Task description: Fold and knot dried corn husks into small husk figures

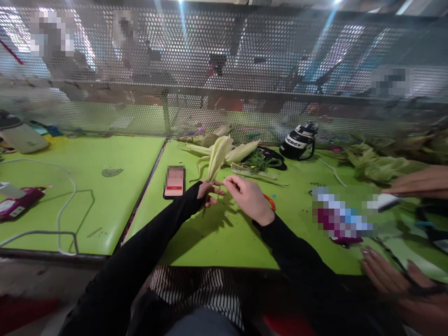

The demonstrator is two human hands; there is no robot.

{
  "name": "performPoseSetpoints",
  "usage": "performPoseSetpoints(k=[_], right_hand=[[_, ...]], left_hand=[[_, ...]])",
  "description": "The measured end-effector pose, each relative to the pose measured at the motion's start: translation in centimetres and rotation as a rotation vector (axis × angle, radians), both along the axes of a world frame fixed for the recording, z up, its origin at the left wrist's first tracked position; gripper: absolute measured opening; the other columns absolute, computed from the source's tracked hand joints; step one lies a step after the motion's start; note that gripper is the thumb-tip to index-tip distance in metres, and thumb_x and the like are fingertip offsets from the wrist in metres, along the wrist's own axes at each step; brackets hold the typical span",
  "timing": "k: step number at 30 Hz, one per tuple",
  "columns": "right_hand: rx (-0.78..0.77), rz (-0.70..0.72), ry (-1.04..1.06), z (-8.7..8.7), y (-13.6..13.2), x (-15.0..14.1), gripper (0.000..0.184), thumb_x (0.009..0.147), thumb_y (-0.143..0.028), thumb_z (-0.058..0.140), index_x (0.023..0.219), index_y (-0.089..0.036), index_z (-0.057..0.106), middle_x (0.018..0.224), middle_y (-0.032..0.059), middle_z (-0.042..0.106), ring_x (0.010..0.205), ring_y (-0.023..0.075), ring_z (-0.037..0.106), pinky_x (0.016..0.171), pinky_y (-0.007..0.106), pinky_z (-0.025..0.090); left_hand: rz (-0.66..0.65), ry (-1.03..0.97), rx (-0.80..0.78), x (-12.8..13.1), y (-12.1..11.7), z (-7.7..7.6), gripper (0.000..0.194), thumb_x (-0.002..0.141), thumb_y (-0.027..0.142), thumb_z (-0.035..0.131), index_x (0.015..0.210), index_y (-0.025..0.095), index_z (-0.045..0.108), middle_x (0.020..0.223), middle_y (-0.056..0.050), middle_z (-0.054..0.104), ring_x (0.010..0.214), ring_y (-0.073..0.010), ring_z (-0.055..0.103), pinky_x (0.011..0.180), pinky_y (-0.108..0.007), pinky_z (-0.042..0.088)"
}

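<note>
My left hand [209, 192] is closed around the gathered lower end of a pale corn husk [219, 156], whose wide leaves stand up above the fingers. Close beside it, my right hand [249, 196] pinches with thumb and forefinger near the bottom of the husk. Whatever sits in that pinch is too small to make out. Behind both hands lie more corn husks [243, 153] and a bundle of thin green strands [258, 161]. A red ring-shaped handle [269, 201] shows partly behind my right hand.
A phone [174, 183] lies left of my hands, near the table seam. Toward the back stands a black bottle [297, 142] before a perforated metal screen [224, 51]. On the right, another person's hands [402, 284] work near a husk pile [378, 161]. A white cable [72, 186] crosses the left table.
</note>
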State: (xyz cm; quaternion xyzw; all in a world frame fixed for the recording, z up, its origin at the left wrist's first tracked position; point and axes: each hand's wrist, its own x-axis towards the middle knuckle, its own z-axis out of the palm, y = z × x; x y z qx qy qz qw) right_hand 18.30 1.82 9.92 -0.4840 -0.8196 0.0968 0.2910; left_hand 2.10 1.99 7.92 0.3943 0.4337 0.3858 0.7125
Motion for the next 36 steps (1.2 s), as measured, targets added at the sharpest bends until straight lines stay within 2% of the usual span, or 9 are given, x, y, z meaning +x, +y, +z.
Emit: performPoseSetpoints(k=[6,11,17,22,25,27,31,33,36], right_hand=[[0.010,-0.010,-0.016,0.1,0.3,-0.2,0.024,0.096,-0.030,0.047,0.082,-0.019,0.062,0.066,0.0010,0.063,0.052,0.0131,0.049,0.055,0.026,0.031],[0.041,0.030,-0.047,1.2,0.6,-1.0,0.021,0.095,-0.030,0.049,0.083,-0.019,0.063,0.073,0.0023,0.068,0.059,0.0139,0.055,0.060,0.026,0.033],[-0.014,0.204,-0.096,1.9,1.0,-2.0,0.021,0.095,-0.028,0.052,0.083,-0.019,0.066,0.080,0.0023,0.071,0.070,0.0146,0.061,0.064,0.026,0.037],[0.036,0.162,-0.160,2.1,1.4,-2.7,0.016,0.092,-0.029,0.058,0.084,-0.020,0.068,0.081,0.0028,0.070,0.069,0.0155,0.059,0.064,0.027,0.038],[0.162,0.202,-0.028,3.1,0.9,-2.4,0.015,0.090,-0.031,0.062,0.093,-0.018,0.067,0.098,0.0063,0.068,0.070,0.0146,0.056,0.065,0.028,0.042],[0.189,0.181,0.152,3.6,0.3,-1.3,0.020,0.093,-0.035,0.056,0.088,-0.017,0.064,0.091,0.0052,0.066,0.066,0.0130,0.053,0.061,0.026,0.043],[-0.080,0.016,0.331,1.8,0.0,1.6,0.026,0.091,-0.042,0.056,0.077,-0.019,0.059,0.070,0.0003,0.059,0.062,0.0133,0.052,0.060,0.026,0.043],[-0.280,0.058,0.397,-0.1,0.4,2.3,0.019,0.088,-0.037,0.058,0.095,-0.021,0.061,0.093,0.0042,0.066,0.088,0.0181,0.061,0.081,0.031,0.049],[-0.556,0.215,0.564,-2.6,1.1,2.0,0.029,0.085,-0.038,0.060,0.112,-0.026,0.057,0.117,0.0050,0.064,0.114,0.0196,0.057,0.103,0.038,0.043]], left_hand=[[-0.079,0.048,-0.151,0.7,0.9,-0.6,0.015,0.090,0.014,0.036,0.089,0.017,0.051,0.050,0.010,0.021,0.033,-0.0045,0.015,0.034,-0.016,0.007],[-0.149,0.160,-0.075,1.6,0.2,-1.1,0.015,0.079,0.005,0.041,0.081,0.018,0.049,0.047,0.010,0.021,0.034,-0.0055,0.018,0.037,-0.017,0.010],[-0.154,0.177,-0.040,2.2,0.0,-1.5,0.025,0.089,0.015,0.040,0.065,0.019,0.041,0.047,0.008,0.021,0.036,-0.0045,0.017,0.039,-0.019,0.011],[-0.261,0.110,-0.028,1.9,-0.4,-2.0,0.023,0.093,0.024,0.043,0.074,0.016,0.052,0.051,0.008,0.029,0.036,-0.0039,0.018,0.037,-0.019,0.011],[-0.298,0.042,-0.013,1.6,-0.6,-2.0,0.026,0.096,0.026,0.037,0.080,0.016,0.053,0.052,0.008,0.026,0.036,-0.0040,0.014,0.036,-0.018,0.010],[-0.264,-0.053,0.005,1.1,-0.6,-1.6,0.026,0.098,0.028,0.034,0.082,0.016,0.052,0.053,0.009,0.022,0.037,-0.0041,0.011,0.036,-0.017,0.008],[-0.202,-0.241,-0.002,0.1,-0.2,-0.7,0.024,0.098,0.027,0.036,0.081,0.016,0.050,0.055,0.010,0.018,0.039,-0.0037,0.008,0.035,-0.014,0.007],[-0.207,-0.284,-0.028,0.0,-0.2,-0.4,0.023,0.097,0.028,0.039,0.080,0.016,0.049,0.056,0.010,0.017,0.039,-0.0034,0.008,0.035,-0.013,0.007],[-0.247,-0.323,-0.030,0.1,-0.3,-0.2,0.022,0.097,0.027,0.039,0.079,0.016,0.048,0.057,0.009,0.020,0.039,-0.0030,0.009,0.034,-0.013,0.007]])
